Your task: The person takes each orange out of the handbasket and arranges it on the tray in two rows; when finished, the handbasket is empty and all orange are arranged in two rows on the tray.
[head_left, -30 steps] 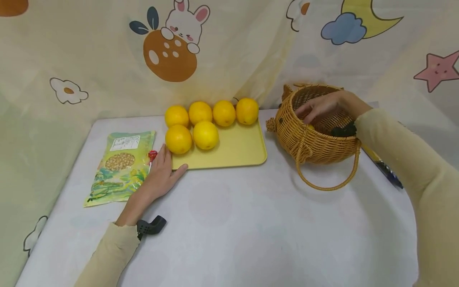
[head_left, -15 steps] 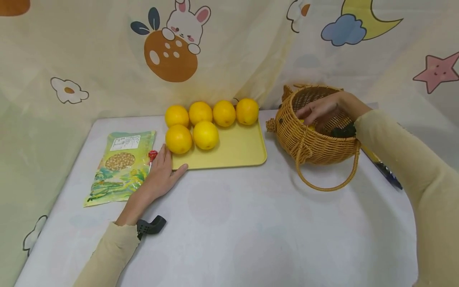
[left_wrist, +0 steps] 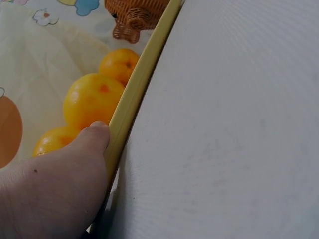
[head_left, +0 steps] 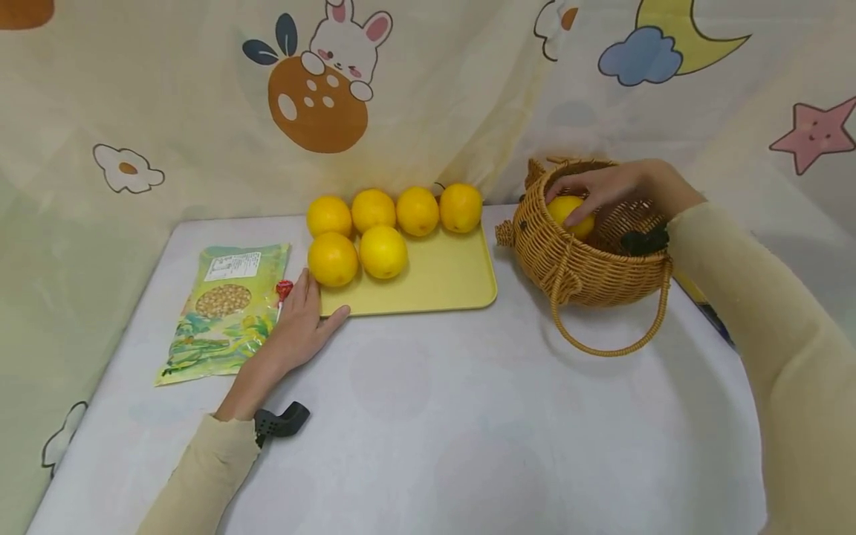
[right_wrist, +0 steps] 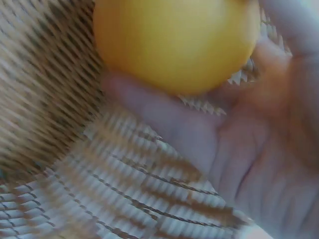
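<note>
In the head view my right hand (head_left: 614,184) is inside the wicker basket (head_left: 605,279), thumb and fingers around an orange (head_left: 565,211). The right wrist view shows that orange (right_wrist: 174,45) held between the thumb and the fingers, with woven basket wall behind. My left hand (head_left: 297,327) lies with straight fingers at the left front corner of the yellow tray (head_left: 444,275), thumb at its front rim. Several oranges (head_left: 384,253) sit on the tray, four-cornered and shallow, in two rows along its back and left side.
A green bag of kernels (head_left: 224,301) lies left of the tray, with a red-wrapped lollipop (head_left: 284,288) between them. The basket's handle (head_left: 610,351) hangs down at the front. A dark packet (head_left: 715,316) lies partly behind the right sleeve. A patterned curtain (head_left: 428,96) stands behind the table.
My right hand has risen inside the basket and shifted slightly right, bringing the orange up into view near the rim. My left hand, the tray and its oranges have stayed put.
</note>
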Demonstrator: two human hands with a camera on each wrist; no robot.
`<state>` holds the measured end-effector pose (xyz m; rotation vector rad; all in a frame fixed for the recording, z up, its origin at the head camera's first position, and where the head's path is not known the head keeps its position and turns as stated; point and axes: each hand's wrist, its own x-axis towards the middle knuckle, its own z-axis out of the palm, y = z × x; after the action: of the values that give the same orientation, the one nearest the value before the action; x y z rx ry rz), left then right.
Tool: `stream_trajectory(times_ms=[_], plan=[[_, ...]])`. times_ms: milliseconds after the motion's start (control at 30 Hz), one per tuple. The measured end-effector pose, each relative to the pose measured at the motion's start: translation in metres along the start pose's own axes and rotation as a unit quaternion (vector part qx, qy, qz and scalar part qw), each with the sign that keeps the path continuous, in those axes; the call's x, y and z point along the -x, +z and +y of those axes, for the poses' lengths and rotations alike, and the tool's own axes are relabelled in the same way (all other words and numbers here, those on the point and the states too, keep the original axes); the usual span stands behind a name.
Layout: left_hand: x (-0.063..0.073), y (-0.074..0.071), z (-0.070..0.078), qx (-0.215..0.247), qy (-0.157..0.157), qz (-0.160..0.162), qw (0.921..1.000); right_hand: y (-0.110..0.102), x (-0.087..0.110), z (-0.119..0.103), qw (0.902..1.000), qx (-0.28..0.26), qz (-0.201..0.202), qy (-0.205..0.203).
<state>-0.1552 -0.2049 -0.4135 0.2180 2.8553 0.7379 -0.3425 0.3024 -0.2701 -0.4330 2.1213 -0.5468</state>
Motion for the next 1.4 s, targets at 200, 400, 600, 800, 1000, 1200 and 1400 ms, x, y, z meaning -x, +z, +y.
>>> stream_trajectory(times_ms=[200, 400, 600, 800, 1000, 1200, 1400], plan=[[-0.001, -0.001, 0.0, -0.001, 0.007, 0.003, 1.0, -0.008, 0.047, -0.022, 0.996, 0.041, 0.076, -0.025], [-0.002, -0.006, -0.001, -0.002, 0.012, 0.011, 0.9999, 0.019, 0.07, -0.062, 0.95, -0.035, 0.266, -0.16], [-0.001, -0.005, -0.003, 0.0, 0.006, 0.007, 1.0, 0.059, 0.051, -0.104, 0.8894, -0.12, 0.367, -0.244], [0.0, -0.003, -0.003, 0.004, 0.003, 0.006, 1.0, 0.094, 0.03, -0.143, 0.8532, -0.163, 0.415, -0.27], [0.0, -0.001, -0.002, 0.007, 0.001, 0.007, 0.9999, 0.126, -0.006, -0.163, 0.8505, -0.179, 0.414, -0.271], [0.0, 0.001, -0.003, 0.005, 0.0, 0.003, 1.0, 0.147, -0.043, -0.166, 0.8449, -0.234, 0.404, -0.26], [0.0, -0.001, -0.003, 0.005, 0.003, 0.005, 1.0, 0.164, -0.072, -0.164, 0.8415, -0.193, 0.439, -0.248]])
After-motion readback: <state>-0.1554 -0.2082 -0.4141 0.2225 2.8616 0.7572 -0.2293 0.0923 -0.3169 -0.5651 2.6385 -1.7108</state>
